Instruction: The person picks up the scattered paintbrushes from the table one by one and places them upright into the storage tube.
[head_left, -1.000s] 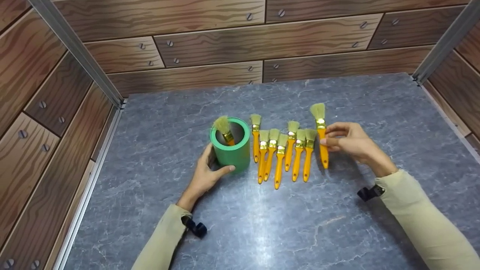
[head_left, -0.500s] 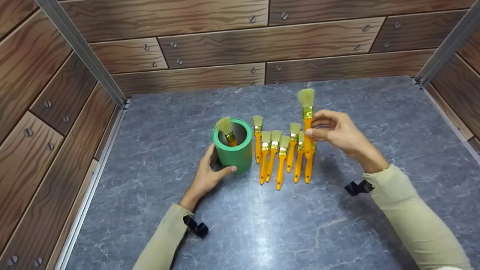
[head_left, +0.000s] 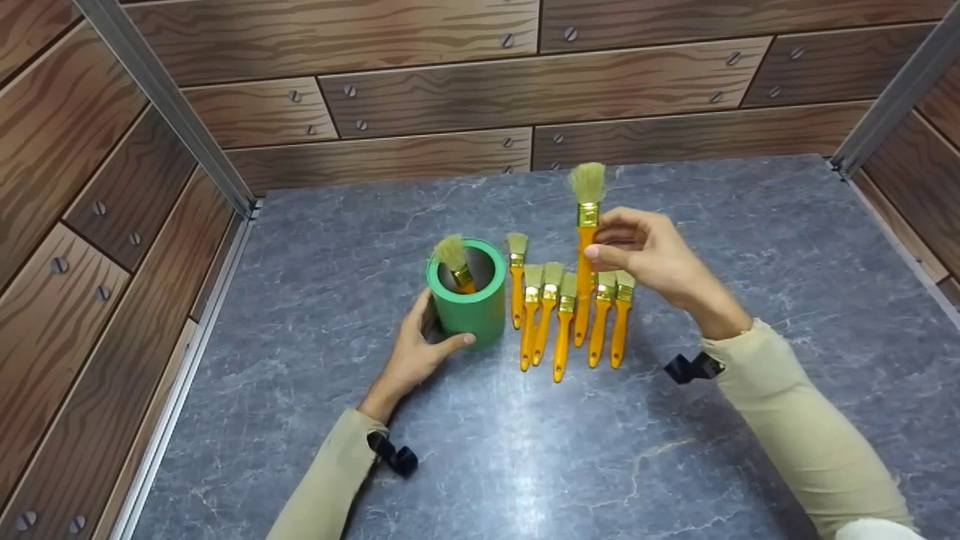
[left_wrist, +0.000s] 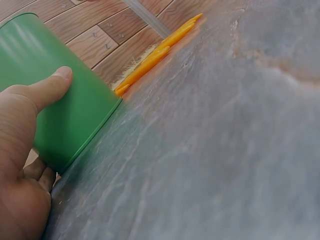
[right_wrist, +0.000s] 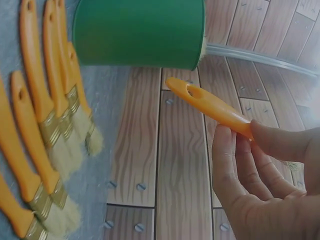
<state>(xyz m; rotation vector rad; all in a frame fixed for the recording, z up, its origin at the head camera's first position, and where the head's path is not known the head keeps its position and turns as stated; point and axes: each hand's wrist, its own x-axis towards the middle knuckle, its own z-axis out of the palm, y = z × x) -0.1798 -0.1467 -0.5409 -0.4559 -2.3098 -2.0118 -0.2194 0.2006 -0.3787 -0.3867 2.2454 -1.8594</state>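
My left hand [head_left: 416, 345] holds the side of a green cylindrical can [head_left: 471, 319], thumb in front and fingers behind. The can stands upright on the table, and one paintbrush [head_left: 453, 259] leans inside it with its bristles above the rim. In my right hand [head_left: 656, 259], thumb and fingers pinch the orange handle of another paintbrush [head_left: 588, 214], bristles up, raised over the row. The right wrist view shows the tail of that handle [right_wrist: 210, 107] pointing toward the can. Several more paintbrushes [head_left: 561, 337] lie side by side on the table, right of the can.
The grey marbled table [head_left: 465, 450] bears everything. A wood-patterned wall [head_left: 435, 90] closes off the back, with similar panels left and right. Metal posts [head_left: 180, 112] stand in the corners. A black wrist camera [head_left: 394, 454] sits on each sleeve.
My right hand has lifted its paintbrush and carried it leftward over the row, toward the can. My left hand keeps its hold on the can; the view has shifted slightly.
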